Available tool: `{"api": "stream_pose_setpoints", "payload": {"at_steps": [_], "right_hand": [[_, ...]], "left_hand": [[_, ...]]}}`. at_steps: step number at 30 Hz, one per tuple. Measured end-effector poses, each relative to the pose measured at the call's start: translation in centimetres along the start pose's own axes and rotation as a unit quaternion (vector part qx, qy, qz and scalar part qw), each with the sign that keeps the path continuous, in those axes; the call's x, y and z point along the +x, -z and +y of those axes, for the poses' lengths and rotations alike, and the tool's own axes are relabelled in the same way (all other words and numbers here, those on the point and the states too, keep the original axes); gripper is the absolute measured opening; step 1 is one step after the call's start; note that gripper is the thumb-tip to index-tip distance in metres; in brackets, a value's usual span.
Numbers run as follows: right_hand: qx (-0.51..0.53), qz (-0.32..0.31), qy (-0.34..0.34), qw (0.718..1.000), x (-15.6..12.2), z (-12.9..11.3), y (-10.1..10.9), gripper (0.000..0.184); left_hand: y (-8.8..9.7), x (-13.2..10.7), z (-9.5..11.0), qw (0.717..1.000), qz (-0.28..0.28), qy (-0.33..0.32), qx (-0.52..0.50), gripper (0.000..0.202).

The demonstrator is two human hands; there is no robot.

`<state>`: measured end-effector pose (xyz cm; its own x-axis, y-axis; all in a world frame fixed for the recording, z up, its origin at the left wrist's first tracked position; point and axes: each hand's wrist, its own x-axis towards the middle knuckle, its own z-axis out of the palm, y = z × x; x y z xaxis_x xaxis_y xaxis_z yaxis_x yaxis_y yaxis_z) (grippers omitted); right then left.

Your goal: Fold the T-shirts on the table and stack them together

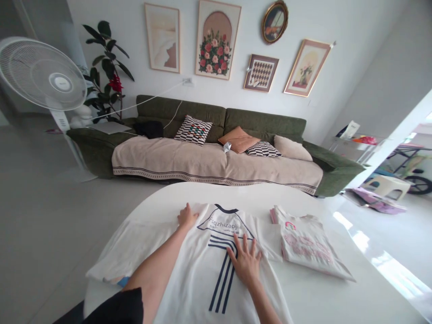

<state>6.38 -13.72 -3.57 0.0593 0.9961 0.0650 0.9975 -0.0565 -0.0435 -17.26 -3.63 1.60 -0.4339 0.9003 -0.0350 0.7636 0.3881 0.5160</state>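
A white T-shirt (pixel 189 279) with a dark neckband, dark lettering and bent dark stripes lies spread on the white table, neck end away from me. My left hand (pixel 187 218) rests at its left shoulder, thumb and index finger apart; the other fingers are partly hidden. On the printed chest, my right hand (pixel 246 260) lies flat with fingers spread. To the right, a folded white garment with pink print (pixel 305 243) touches or nearly touches the shirt's right sleeve. Beyond my left forearm is a crumpled, whitish clear plastic bag (pixel 121 252) with a bit of blue.
The white table (pixel 313 299) has a curved far edge. Behind it stands a green sofa (pixel 216 118) with a beige cover and several cushions. A white standing fan (pixel 60 85) is on the left, and a white stool (pixel 388 185) is at the far right.
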Motion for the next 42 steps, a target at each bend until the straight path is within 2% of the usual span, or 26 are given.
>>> {"api": "stream_pose_setpoints", "payload": {"at_steps": [2,5,7,9,12,15,17,19,21,23,24,26,29,32,33,35,38,40,42], "right_hand": [[-0.001,-0.003,-0.003,1.0,0.0,0.0,0.0,0.064],[0.008,-0.015,-0.004,1.0,0.1,0.1,0.2,0.063],[0.015,-0.026,-0.005,1.0,0.4,0.3,0.5,0.063],[0.021,-0.038,-0.007,0.999,0.9,0.5,1.1,0.063],[0.031,-0.061,-0.002,0.998,1.6,0.3,2.4,0.063],[0.042,-0.045,0.013,0.998,1.7,-0.1,3.4,0.061],[0.05,-0.017,0.015,0.998,1.3,-0.3,3.5,0.061],[0.056,-0.023,0.015,0.998,0.9,-0.4,3.0,0.061],[0.055,-0.058,0.022,0.997,0.5,-0.2,2.3,0.061],[0.053,-0.091,0.035,0.994,0.3,0.2,2.0,0.061],[0.053,-0.103,0.042,0.992,0.2,0.4,2.0,0.062],[0.055,-0.125,0.052,0.989,-0.4,0.9,2.4,0.062],[0.053,-0.145,0.076,0.985,-2.5,1.7,3.1,0.062],[0.052,-0.14,0.092,0.985,-5.9,3.5,3.3,0.059],[0.049,-0.123,0.074,0.988,-7.0,4.4,3.3,0.057],[0.041,-0.059,-0.007,0.997,-8.9,6.4,3.3,0.053],[0.06,0.021,-0.14,0.988,-10.6,9.2,3.6,0.041],[0.093,0.02,-0.153,0.984,-11.1,10.2,3.9,0.031],[0.116,0.008,-0.133,0.984,-11.1,10.5,4.2,0.023]], "left_hand": [[-0.6,0.9,0.0,1.0,-0.027,-0.002,-0.003,0.057],[-0.6,1.5,-0.4,0.999,-0.035,0.001,-0.02,0.037],[0.4,1.9,-1.3,0.999,-0.001,0.009,-0.035,0.027],[1.9,2.1,-2.8,0.997,0.046,0.034,-0.041,0.026],[4.2,1.8,-4.9,0.992,0.093,0.077,-0.034,0.035],[5.2,0.0,-5.1,0.991,0.122,0.051,-0.02,0.046],[4.6,-2.1,-4.3,0.993,0.119,-0.018,-0.013,0.043],[3.1,-4.7,-3.4,0.989,0.077,-0.125,-0.001,0.04],[1.2,-7.4,-2.9,0.967,-0.015,-0.252,0.033,0.043],[-0.5,-9.7,-3.1,0.937,-0.098,-0.324,0.08,0.05],[-1.0,-10.6,-3.5,0.932,-0.117,-0.328,0.103,0.055],[-1.4,-11.6,-4.3,0.939,-0.112,-0.294,0.138,0.063],[-0.6,-12.0,-5.2,0.946,-0.093,-0.255,0.177,0.075],[0.6,-12.2,-5.4,0.941,-0.096,-0.252,0.206,0.069],[0.8,-12.5,-5.4,0.938,-0.092,-0.256,0.213,0.065],[0.8,-13.6,-5.3,0.933,-0.076,-0.277,0.216,0.06],[0.0,-16.0,-5.2,0.926,-0.075,-0.317,0.19,0.057],[-0.7,-17.4,-5.2,0.926,-0.09,-0.321,0.177,0.055],[-1.1,-18.3,-5.2,0.931,-0.092,-0.306,0.175,0.053]]}}
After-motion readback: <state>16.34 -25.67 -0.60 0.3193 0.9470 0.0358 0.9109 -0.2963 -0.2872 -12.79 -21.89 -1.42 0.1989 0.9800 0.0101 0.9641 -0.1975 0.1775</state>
